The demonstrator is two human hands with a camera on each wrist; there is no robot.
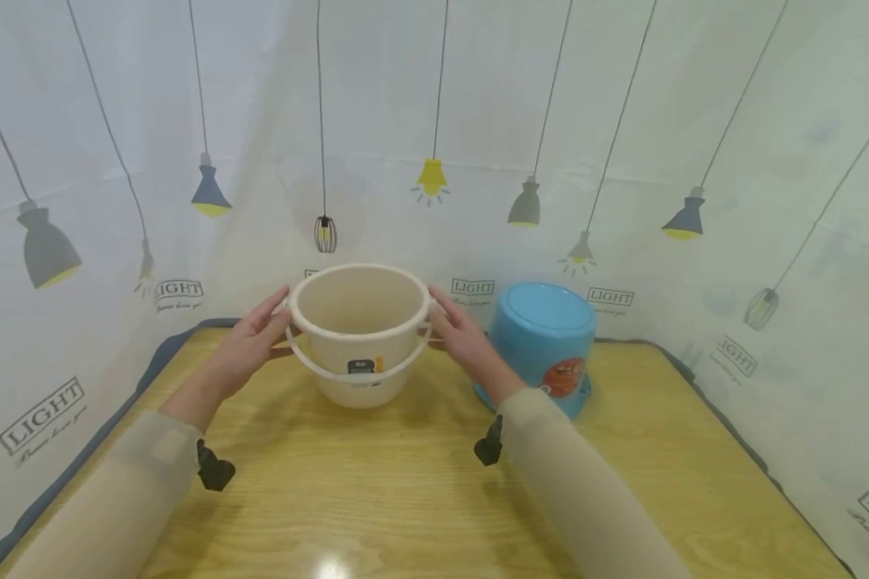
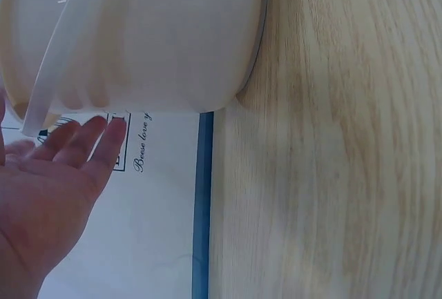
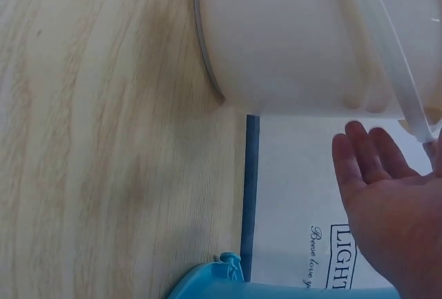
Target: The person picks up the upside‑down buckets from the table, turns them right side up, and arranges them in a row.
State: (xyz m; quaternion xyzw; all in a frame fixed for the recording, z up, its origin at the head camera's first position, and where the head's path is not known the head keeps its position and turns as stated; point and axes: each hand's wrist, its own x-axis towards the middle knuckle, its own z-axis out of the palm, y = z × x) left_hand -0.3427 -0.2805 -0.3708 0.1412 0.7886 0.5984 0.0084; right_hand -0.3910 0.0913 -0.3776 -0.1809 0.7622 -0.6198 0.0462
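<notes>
A cream plastic bucket (image 1: pixel 362 346) stands upright on the wooden table, its mouth up. Its pale handle (image 1: pixel 358 379) hangs down across the front, above a black and orange label. My left hand (image 1: pixel 249 346) is at the left side of the rim, and my right hand (image 1: pixel 463 334) at the right side. In the wrist views the fingers of the left hand (image 2: pixel 52 181) and the right hand (image 3: pixel 394 209) reach out loosely beside the bucket wall, under the rim. Both thumbs are mostly hidden there.
Close to my right forearm, a blue bucket (image 1: pixel 543 338) with a red sticker sits upside down on the table (image 1: pixel 362 498). Behind the table and along its sides hangs a white sheet (image 1: pixel 376 193) printed with lamps, and a dark blue border (image 2: pixel 202 209) runs along the table's edge.
</notes>
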